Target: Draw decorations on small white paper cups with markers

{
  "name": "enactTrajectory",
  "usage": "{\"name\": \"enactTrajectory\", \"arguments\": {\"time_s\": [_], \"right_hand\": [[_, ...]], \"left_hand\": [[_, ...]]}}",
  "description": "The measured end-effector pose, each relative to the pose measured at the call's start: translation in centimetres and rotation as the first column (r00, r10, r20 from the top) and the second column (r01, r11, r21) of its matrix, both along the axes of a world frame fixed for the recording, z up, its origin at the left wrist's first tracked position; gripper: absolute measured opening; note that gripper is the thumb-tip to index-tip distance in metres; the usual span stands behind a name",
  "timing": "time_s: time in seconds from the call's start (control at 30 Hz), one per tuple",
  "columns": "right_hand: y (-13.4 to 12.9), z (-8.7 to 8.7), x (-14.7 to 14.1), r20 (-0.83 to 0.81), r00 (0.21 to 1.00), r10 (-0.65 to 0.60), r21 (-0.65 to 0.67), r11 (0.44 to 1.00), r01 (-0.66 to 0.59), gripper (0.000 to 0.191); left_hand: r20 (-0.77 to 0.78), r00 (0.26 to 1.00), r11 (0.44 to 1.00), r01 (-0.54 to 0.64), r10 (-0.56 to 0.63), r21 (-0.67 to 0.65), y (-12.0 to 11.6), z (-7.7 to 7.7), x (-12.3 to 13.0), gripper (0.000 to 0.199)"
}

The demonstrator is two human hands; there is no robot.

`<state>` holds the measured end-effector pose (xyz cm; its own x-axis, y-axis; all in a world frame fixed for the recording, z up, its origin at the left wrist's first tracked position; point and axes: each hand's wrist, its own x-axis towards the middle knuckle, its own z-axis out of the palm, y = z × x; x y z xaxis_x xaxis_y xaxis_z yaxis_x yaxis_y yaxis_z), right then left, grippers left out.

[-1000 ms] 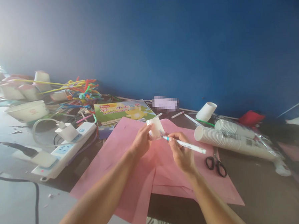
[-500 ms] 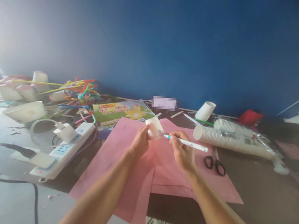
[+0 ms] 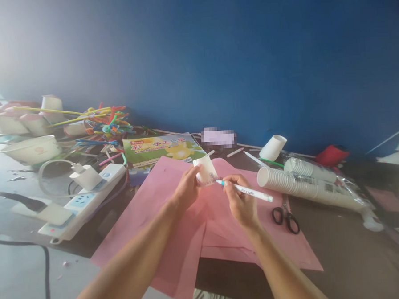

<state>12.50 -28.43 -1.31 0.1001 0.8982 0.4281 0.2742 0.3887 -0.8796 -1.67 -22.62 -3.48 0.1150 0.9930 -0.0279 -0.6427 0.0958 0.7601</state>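
A small white paper cup with fine marks near its lower edge is gripped by my left hand, above the pink paper. My right hand is closed round a white acrylic marker, whose blue-ringed tip meets the cup's lower right edge or is very near it; actual contact is too small to tell. Black-handled scissors lie on the pink paper to the right of my right hand.
A power strip with plugs and cables is at left, near a bowl and pipe cleaners. Behind my hands lies a craft-paper pack. Stacked cups and a single cup stand right.
The marker and my right hand have shifted slightly left and the marker's tilt has changed a little. The whole view has moved slightly. Both hands keep their hold.
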Motion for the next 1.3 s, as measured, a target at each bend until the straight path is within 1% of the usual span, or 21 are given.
{"name": "enactTrajectory", "arguments": {"time_s": [0.17, 0.27, 0.4, 0.63, 0.7, 0.8, 0.87, 0.93, 1.0, 1.1, 1.17, 1.23, 1.3], "right_hand": [[0.0, 0.0, 0.0, -0.009, 1.0, -0.025, 0.0, 1.0, 0.025, 0.018], [0.0, 0.1, 0.0, -0.03, 0.999, -0.041, -0.006, 0.999, 0.04, 0.019], [-0.1, 0.1, 0.0, -0.027, 0.999, -0.027, 0.003, 1.0, 0.027, 0.02], [0.1, 0.0, 0.1, 0.008, 1.0, -0.018, -0.016, 1.0, 0.018, 0.019], [0.1, 0.0, 0.0, -0.028, 0.998, -0.06, -0.017, 0.998, 0.059, 0.019], [0.3, -0.1, 0.0, -0.144, 0.979, -0.146, -0.004, 0.989, 0.147, 0.021], [0.6, -0.3, -0.1, -0.208, 0.962, -0.176, -0.005, 0.984, 0.178, 0.028], [0.9, -0.6, -0.1, -0.242, 0.953, -0.184, -0.032, 0.983, 0.182, 0.038], [1.1, -0.8, -0.1, -0.262, 0.949, -0.176, -0.064, 0.984, 0.165, 0.044], [1.1, -0.8, -0.1, -0.242, 0.961, -0.136, -0.08, 0.99, 0.12, 0.046], [1.0, -0.8, -0.1, -0.239, 0.966, -0.099, -0.071, 0.994, 0.084, 0.044], [0.9, -0.8, -0.2, -0.274, 0.96, -0.051, -0.061, 0.997, 0.036, 0.042], [0.8, -0.8, -0.3, -0.311, 0.951, -0.003, -0.05, 0.999, -0.013, 0.039]], "left_hand": [[-0.008, 1.0, 1.0, 0.005, -0.005, 0.021, -0.1, 0.0, 0.0, 0.031], [-0.012, 1.0, 1.0, 0.005, -0.005, -0.002, 0.0, -0.2, -0.1, 0.032], [-0.007, 1.0, 1.0, 0.005, -0.005, -0.031, 0.0, -0.2, -0.1, 0.031], [0.021, 1.0, 1.0, 0.007, -0.007, 0.009, 0.0, 0.0, 0.1, 0.03], [0.026, 1.0, 1.0, 0.005, -0.005, -0.001, 0.0, 0.0, 0.0, 0.031], [0.03, 0.999, 0.999, 0.024, -0.022, -0.036, -0.1, 0.1, -0.1, 0.036], [0.042, 0.997, 0.998, 0.06, -0.059, -0.029, -0.2, 0.4, -0.1, 0.04], [0.071, 0.993, 0.995, 0.099, -0.098, -0.001, -0.4, 0.8, -0.1, 0.04], [0.104, 0.986, 0.992, 0.124, -0.126, 0.025, -0.5, 1.2, -0.2, 0.038], [0.116, 0.978, 0.985, 0.17, -0.173, 0.036, -0.6, 1.6, -0.3, 0.038], [0.123, 0.98, 0.988, 0.155, -0.154, 0.004, -0.5, 1.7, -0.3, 0.035], [0.151, 0.982, 0.991, 0.124, -0.116, -0.046, -0.4, 1.5, -0.4, 0.031], [0.184, 0.979, 0.992, 0.105, -0.091, -0.067, -0.2, 1.2, -0.4, 0.033]]}}
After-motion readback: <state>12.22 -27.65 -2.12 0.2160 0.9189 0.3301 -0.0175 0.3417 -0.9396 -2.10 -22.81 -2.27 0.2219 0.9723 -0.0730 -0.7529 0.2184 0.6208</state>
